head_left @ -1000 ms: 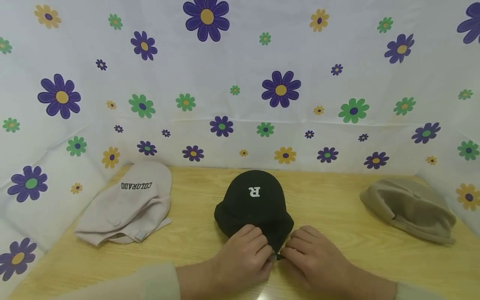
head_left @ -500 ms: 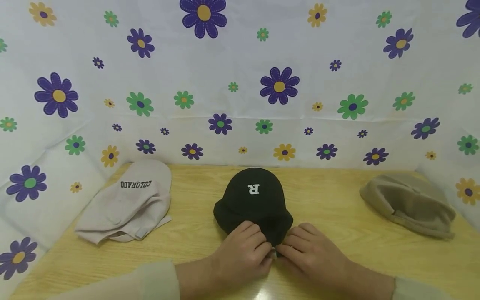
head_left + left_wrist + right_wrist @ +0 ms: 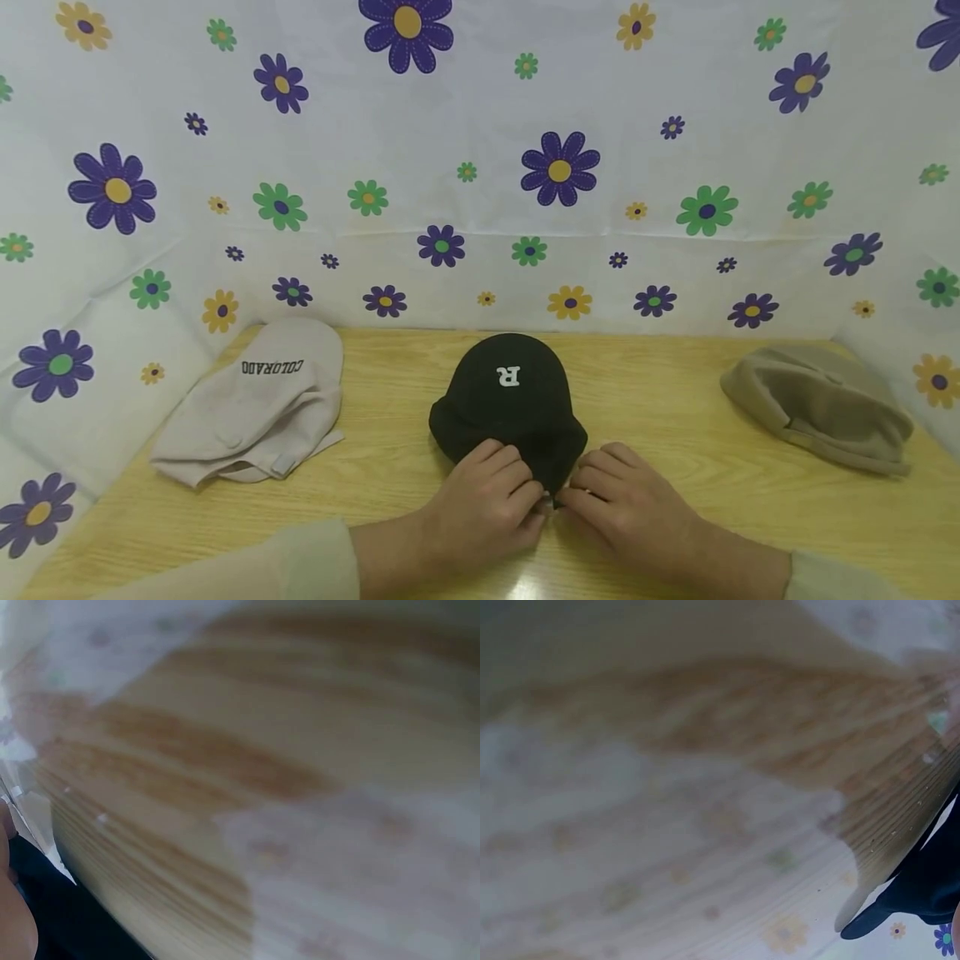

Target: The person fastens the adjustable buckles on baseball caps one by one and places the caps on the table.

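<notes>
In the head view a black baseball cap [image 3: 510, 417] with a white letter R lies in the middle of the table, its back edge toward me. My left hand [image 3: 487, 504] pinches one end of the cap's back strap [image 3: 550, 501]. Close beside it, my right hand [image 3: 630, 508] holds the other side of the strap between curled fingers and thumb. My fingers hide most of the strap, so its fastening is too small to make out. Black cloth [image 3: 67, 922] and part of a finger show low in the left wrist view; the cap [image 3: 922, 889] fills a corner of the right wrist view.
A pale pink cap [image 3: 262, 408] marked COLORADO lies at the left of the wooden table [image 3: 390, 375]. On the right is a crumpled tan cap [image 3: 817, 408]. A white flowered cloth [image 3: 480, 108] hangs behind and along both sides.
Both hands stay at the back of the black cap, with only small finger movements at the strap. The whole head view has shifted slightly upward. The other two caps have not moved.
</notes>
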### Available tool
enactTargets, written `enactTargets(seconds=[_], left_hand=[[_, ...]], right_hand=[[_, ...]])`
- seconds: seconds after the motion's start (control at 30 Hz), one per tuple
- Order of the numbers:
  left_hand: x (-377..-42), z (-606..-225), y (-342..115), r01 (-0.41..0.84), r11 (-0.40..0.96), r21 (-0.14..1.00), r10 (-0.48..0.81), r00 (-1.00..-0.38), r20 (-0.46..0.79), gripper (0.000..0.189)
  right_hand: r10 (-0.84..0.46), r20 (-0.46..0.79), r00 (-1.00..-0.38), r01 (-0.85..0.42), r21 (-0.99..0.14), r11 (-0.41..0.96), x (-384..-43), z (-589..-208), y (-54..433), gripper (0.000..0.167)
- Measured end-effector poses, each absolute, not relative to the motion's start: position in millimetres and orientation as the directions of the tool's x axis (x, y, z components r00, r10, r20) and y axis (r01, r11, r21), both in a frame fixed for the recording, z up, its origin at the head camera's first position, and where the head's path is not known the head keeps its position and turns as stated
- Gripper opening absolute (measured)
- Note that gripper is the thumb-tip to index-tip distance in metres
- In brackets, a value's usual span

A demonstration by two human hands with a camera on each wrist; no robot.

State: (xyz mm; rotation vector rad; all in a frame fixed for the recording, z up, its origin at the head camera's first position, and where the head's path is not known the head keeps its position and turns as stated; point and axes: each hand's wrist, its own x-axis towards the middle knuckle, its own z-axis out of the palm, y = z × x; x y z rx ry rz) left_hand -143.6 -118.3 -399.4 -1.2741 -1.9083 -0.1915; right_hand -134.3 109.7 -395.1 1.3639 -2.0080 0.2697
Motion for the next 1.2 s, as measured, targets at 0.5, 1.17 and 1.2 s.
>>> enactTargets(seconds=[0.5, 1.17, 1.2], left_hand=[[-142.3, -397.0, -120.2, 0.806, 0.495, -0.324, 0.721, -0.172, 0.671, 0.012], [-144.5, -397.7, -121.6, 0.808, 0.501, -0.309, 0.715, -0.185, 0.674, 0.012], [-144.4, -397.8, -121.8, 0.808, 0.502, -0.308, 0.715, -0.189, 0.673, 0.012]], right_hand=[[-0.721, 0.663, -0.202, -0.87, 0.217, 0.443, -134.3, -394.5, 109.3, 0.027], [-0.693, 0.697, -0.184, -0.846, 0.246, 0.472, -136.9, -395.7, 108.0, 0.009], [-0.691, 0.699, -0.184, -0.846, 0.245, 0.474, -137.0, -395.6, 108.0, 0.007]])
